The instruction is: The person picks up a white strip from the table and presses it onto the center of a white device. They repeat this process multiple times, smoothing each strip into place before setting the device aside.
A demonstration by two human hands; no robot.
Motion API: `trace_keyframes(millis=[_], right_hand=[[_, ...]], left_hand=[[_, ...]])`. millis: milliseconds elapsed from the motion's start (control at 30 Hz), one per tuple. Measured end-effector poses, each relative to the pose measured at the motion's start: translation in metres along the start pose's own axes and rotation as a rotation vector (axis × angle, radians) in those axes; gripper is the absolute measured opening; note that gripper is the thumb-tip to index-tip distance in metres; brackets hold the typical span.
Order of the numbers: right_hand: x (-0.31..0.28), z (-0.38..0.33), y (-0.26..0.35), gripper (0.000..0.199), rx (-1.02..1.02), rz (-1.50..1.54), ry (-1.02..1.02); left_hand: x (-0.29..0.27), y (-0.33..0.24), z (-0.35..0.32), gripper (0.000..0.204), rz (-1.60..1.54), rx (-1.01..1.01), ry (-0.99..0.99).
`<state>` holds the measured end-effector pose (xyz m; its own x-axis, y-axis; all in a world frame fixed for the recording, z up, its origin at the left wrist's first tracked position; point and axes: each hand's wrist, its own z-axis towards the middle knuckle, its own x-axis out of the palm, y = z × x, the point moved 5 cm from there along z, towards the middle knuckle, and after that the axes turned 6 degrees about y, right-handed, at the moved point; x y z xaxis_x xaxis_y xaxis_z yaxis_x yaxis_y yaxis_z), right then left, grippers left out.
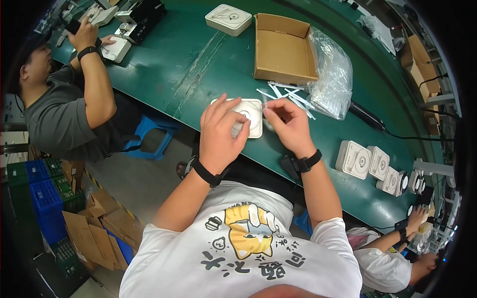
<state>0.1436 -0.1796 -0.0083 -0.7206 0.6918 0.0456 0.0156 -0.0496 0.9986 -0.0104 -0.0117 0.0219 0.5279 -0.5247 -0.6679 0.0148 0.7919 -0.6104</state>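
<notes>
A white square tray [257, 130] with rounded corners and a round recess lies at the table's near edge, in front of me. Over its left side is my left hand [222, 130]; thumb and index fingertip come together above the recess, the other fingers stretched over the far rim. Whatever lies between those two tips is too small to make out. At the tray's right edge my right hand [289, 124] is closed in a pinch on a thin bit of clear plastic [266, 97], partly hidden by the fingers. Several white strips [290, 97] lie just beyond it.
An open cardboard box [283, 42] stands beyond the strips, clear plastic bags [332, 74] against its right side. Another white tray [228, 20] sits far back; several filled trays [354, 160] stand at right. A black cylindrical tool [366, 116] trails a cable. Co-workers [64, 99] sit on both sides.
</notes>
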Motion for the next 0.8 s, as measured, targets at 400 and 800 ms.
trace_keyframes(millis=[400, 800], right_hand=[[0.009, -0.006, 0.003, 0.012, -0.047, -0.121, 0.105], [0.019, -0.007, 0.001, 0.017, -0.003, -0.120, 0.180]], left_hand=[[0.003, 0.004, -0.002, 0.012, -0.056, 0.009, 0.075], [0.001, 0.009, 0.000, 0.015, -0.108, -0.027, 0.083]])
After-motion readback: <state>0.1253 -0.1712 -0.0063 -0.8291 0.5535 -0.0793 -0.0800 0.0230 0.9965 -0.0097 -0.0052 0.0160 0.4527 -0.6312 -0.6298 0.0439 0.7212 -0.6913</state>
